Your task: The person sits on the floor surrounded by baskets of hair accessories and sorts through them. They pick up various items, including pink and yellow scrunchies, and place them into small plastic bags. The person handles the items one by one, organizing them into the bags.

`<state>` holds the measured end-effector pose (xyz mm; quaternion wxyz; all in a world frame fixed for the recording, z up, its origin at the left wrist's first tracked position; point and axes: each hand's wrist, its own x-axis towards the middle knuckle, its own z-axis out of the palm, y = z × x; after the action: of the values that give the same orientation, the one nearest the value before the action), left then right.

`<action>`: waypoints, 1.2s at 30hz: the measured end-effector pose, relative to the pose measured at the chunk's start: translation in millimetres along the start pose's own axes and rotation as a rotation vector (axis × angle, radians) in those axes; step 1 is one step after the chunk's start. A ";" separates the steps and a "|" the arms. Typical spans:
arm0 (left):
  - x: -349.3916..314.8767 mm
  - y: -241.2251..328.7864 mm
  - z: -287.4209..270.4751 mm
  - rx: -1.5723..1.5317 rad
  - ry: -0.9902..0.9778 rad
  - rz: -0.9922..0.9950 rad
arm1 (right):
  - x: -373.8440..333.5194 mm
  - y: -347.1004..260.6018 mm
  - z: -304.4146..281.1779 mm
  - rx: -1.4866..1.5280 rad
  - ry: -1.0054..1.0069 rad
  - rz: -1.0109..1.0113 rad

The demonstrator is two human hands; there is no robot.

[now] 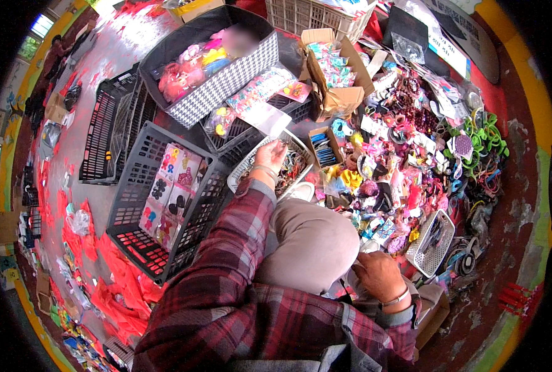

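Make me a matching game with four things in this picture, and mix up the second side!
Things:
1. Left hand
2. Right hand
3. Bright green, stretchy-looking loops
4. Black-and-white patterned box

Clues:
A. On the right side of the colourful heap
B. Holding pink and yellow things
C. At a white lattice basket of small mixed items
D. Right of the bent, beige-trousered knee

Pairs: 1-C, 2-D, 3-A, 4-B
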<state>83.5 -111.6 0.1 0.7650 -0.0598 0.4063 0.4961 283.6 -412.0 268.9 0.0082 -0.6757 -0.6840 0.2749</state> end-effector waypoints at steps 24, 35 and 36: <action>-256.8 -9.9 170.2 0.867 -1.296 -0.053 | 0.6 27.5 -31.5 1.886 0.172 -0.121; -320.4 -31.2 210.0 1.222 -1.431 -0.187 | -25.2 52.4 -91.6 2.028 0.662 -0.305; -320.6 -32.5 213.5 1.243 -1.416 -0.172 | -32.8 55.5 -93.3 1.946 0.702 -0.335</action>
<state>172.9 -250.1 349.8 0.7625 0.6440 0.0331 0.0534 373.2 -412.0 338.4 0.7843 -0.3160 -0.2116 0.4901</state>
